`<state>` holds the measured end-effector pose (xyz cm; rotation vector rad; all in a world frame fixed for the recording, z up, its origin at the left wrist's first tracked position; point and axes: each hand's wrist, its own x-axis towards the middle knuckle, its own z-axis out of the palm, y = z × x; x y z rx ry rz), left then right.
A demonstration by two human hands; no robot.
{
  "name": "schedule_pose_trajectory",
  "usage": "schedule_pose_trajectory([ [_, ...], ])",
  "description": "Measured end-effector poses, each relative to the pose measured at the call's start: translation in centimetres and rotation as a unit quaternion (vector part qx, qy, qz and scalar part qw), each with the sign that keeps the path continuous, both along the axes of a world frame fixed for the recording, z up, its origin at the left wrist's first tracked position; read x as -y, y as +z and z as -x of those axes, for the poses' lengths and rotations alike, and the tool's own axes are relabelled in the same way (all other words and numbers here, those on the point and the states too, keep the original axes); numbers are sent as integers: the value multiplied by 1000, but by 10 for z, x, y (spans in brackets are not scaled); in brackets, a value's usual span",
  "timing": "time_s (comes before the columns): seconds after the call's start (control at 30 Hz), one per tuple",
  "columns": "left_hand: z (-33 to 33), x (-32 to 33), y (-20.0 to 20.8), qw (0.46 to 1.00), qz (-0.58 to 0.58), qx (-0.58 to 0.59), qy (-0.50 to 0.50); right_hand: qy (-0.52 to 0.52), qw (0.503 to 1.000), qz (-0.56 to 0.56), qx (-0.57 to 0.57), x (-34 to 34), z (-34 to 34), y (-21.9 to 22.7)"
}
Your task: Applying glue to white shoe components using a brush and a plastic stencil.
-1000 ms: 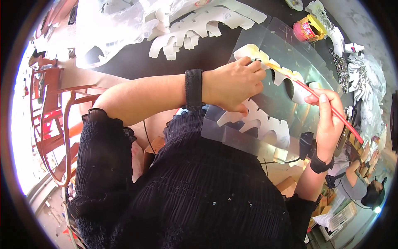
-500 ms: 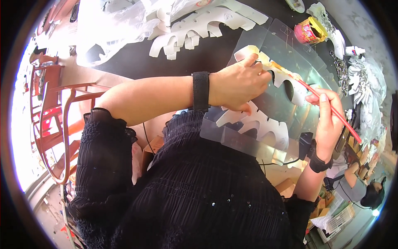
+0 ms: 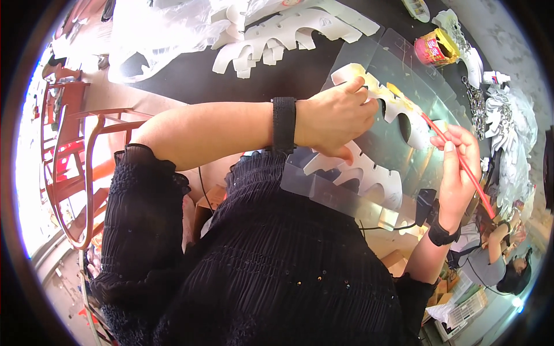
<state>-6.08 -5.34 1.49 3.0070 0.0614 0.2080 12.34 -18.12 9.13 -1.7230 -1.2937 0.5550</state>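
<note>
A white scalloped piece [image 3: 415,131] with yellowish glue-like smears lies on a clear sheet [image 3: 404,75]. My left hand [image 3: 337,118] rests over its left part, the curled fingers pressing on it and the thumb pointing down by a second white scalloped piece [image 3: 375,176] nearer my body. What lies under the palm is hidden. Between the fingertips of my right hand [image 3: 460,164] is a slim red-handled brush [image 3: 467,170]. Its tip meets the smeared middle of the farther piece, just right of my left fingers.
More white scalloped pieces [image 3: 294,32] and clear plastic wrapping [image 3: 167,40] lie at the far left of the dark table [image 3: 254,78]. At the far right stand a pink-and-yellow tub [image 3: 435,49], a metal chain [image 3: 476,101] and bagged white parts [image 3: 511,127]. Another person [image 3: 496,268] sits at lower right.
The brush and my right hand have shifted slightly down and to the right, with the brush handle steeper. My left hand stays on the scalloped piece. The whole view has shifted slightly.
</note>
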Motion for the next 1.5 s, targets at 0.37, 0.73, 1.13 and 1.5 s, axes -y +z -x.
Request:
schedule_pose_trajectory([
  [0.37,2,0,0,1000,0,-8,-2,54,998,37,16,5,-9,-1],
  [0.73,3,-1,1,1000,12,-6,-4,22,998,10,-60,1,-5,-2],
  [1.13,3,-1,0,1000,3,-14,-5,24,999,10,-23,-5,-1,-11],
  [1.5,3,-3,1,999,33,-7,-12,26,999,28,-3,2,-10,-4],
])
